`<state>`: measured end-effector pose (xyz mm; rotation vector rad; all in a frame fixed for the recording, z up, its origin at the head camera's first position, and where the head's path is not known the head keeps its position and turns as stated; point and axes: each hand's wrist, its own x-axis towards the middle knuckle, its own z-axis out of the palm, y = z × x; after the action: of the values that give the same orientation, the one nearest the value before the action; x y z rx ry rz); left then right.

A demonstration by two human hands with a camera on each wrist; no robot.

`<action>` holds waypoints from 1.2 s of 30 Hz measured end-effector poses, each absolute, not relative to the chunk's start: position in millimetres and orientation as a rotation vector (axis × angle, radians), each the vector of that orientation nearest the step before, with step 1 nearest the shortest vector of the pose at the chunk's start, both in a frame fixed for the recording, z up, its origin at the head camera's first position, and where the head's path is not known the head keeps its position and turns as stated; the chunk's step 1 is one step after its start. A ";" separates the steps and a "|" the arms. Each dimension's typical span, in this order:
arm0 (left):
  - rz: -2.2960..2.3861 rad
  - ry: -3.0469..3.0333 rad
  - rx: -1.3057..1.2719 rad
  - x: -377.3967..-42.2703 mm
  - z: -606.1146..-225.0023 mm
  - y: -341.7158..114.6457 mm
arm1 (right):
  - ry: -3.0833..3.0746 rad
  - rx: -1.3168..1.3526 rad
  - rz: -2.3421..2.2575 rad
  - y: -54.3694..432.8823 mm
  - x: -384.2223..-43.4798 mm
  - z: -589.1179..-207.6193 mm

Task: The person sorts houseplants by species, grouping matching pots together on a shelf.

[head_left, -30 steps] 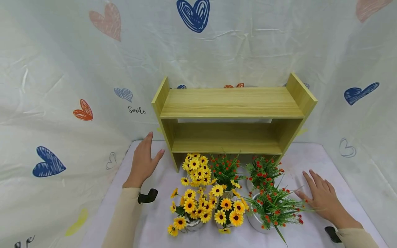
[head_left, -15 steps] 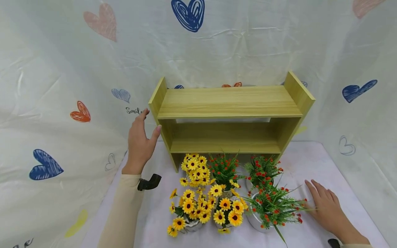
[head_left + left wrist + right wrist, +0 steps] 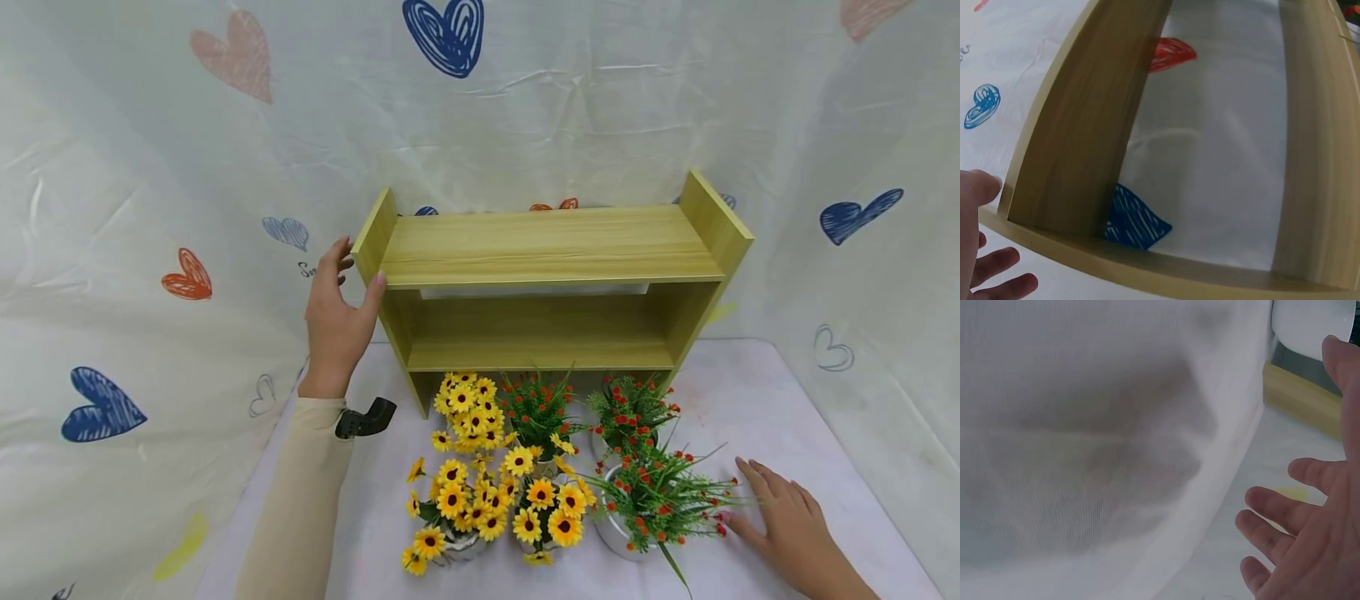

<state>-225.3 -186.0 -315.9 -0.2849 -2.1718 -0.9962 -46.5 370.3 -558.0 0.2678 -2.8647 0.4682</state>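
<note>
A light wooden two-tier shelf [image 3: 540, 246] stands at the back of the table. My left hand [image 3: 335, 333] is at its upper left side panel, thumb by the front edge and fingers on the outer side. The left wrist view has the thumb [image 3: 984, 187] and loose fingers on either side of the shelf's corner [image 3: 1007, 209]; firm contact cannot be made out. Down at the right, my right hand [image 3: 798, 533] has its fingers spread beside a red-flowered potted plant [image 3: 667, 504], holding nothing. A white pot [image 3: 1310, 325] appears near that thumb in the right wrist view.
Yellow sunflower pots [image 3: 468, 417] and other red-flowered green plants [image 3: 538, 412] cluster before the shelf, partly under its lower board. A white cloth covers the table [image 3: 738, 392]. A heart-printed curtain [image 3: 600, 108] hangs behind and at both sides.
My left hand has risen from beside the shelf's lower left to its upper side panel. The right hand has shifted down and slightly right. The view has drifted a little.
</note>
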 end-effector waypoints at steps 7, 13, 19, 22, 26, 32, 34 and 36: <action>-1.158 -2.104 -0.287 -228.2 -316.7 -179.3 | -2.818 0.285 0.463 362.6 -33.1 -566.1; -1.202 -2.063 -0.277 -228.7 -317.5 -174.9 | -2.845 0.275 0.416 354.7 -28.2 -566.2; -1.273 -2.001 -0.269 -229.3 -317.7 -174.7 | -2.885 0.279 0.485 343.1 -26.1 -565.2; -1.305 -1.986 -0.259 -230.0 -317.8 -175.7 | -2.937 0.263 0.498 336.9 -25.8 -565.0; -1.341 -1.969 -0.250 -231.2 -317.2 -176.0 | -2.961 0.253 0.527 327.4 -25.7 -565.7; -1.356 -1.958 -0.251 -232.0 -314.2 -174.0 | -2.863 0.295 0.663 310.4 -24.7 -571.4; -1.353 -1.960 -0.259 -232.5 -313.3 -173.4 | -2.846 0.316 0.638 304.7 -24.8 -572.8; -1.354 -1.962 -0.263 -233.1 -312.9 -173.2 | -2.802 0.345 0.606 299.0 -26.1 -573.4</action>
<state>-233.1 -173.2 -312.9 -0.2628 -1.9616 -1.3543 -26.1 299.0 -573.4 0.3455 -2.8018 0.6062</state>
